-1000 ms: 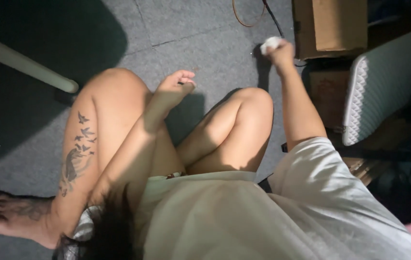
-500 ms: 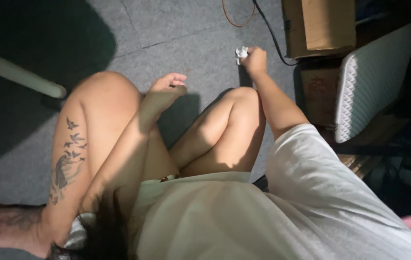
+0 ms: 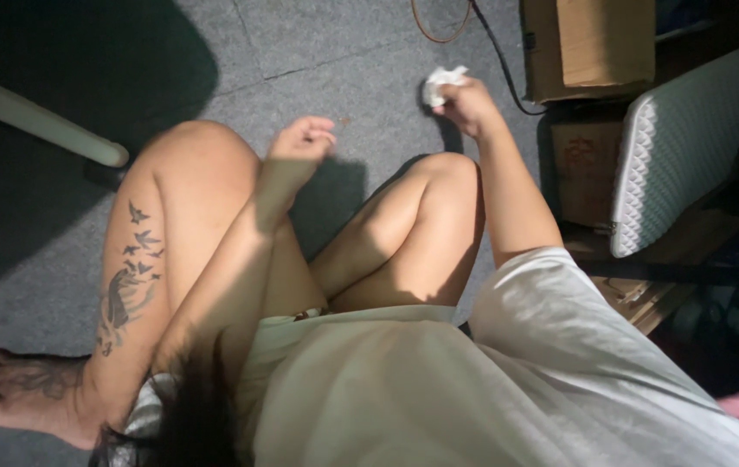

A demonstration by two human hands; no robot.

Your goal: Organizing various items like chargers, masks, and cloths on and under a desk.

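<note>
**Crumpled tissue pinched in my right hand, above the carpet**

My right hand (image 3: 469,104) is stretched out ahead of my right knee (image 3: 447,173), fingers curled tight around a small crumpled white tissue (image 3: 441,79). The wad sticks out past my fingertips on the side away from my body, toward the top of the view; only the near end of it is buried in my grip, the rest shows as a bright, rumpled lump. It sits over the grey carpet (image 3: 343,52), but I cannot tell whether it touches the floor or hangs just above it. A black cable (image 3: 498,52) runs along the carpet just beside my knuckles, and an orange cord (image 3: 439,33) loops further up.

My left hand (image 3: 300,143) holds nothing. Its fingers are loosely curled, half closed, the wrist bent, and it hangs over the gap between my 2 knees, near my left knee (image 3: 205,156) and well apart from the tissue.

Beyond my right hand stands a brown cardboard box (image 3: 590,47), and next to my right forearm leans a white quilted panel (image 3: 681,147). A pale round bar (image 3: 41,125) crosses the shadowed carpet on my left. My left shin carries a bird tattoo (image 3: 131,277).
</note>
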